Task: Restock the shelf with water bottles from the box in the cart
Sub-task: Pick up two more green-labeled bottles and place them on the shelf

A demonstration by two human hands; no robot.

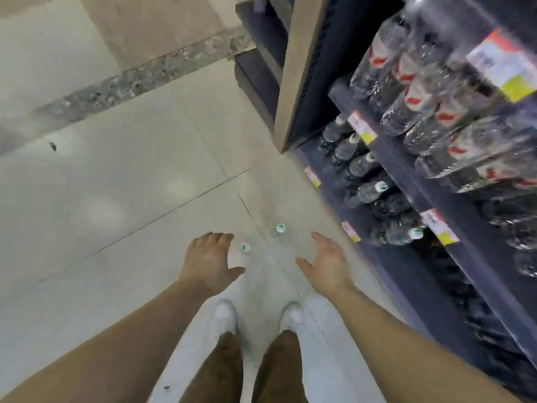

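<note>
Two water bottles are seen from the head view standing on the tiled floor [130, 175], shown mainly by their white caps with green marks: one bottle [245, 247] just beside the fingers of the left hand [209, 261], the other bottle [279, 229] between the two hands, a little farther ahead. The left hand is held released, fingers spread, palm down, nothing grasped. The right hand [327, 264] is likewise released, fingers straight, palm turned inward, nothing grasped. Both are reached forward above the white shoes [225, 315]. To the right, the dark shelf [412, 181] is stocked with water bottles: green-capped ones [374, 189] on the lower level, red-labelled ones [418, 94] above. Price tags [361, 128] are fixed along the shelf edges. Details are blurred.
</note>
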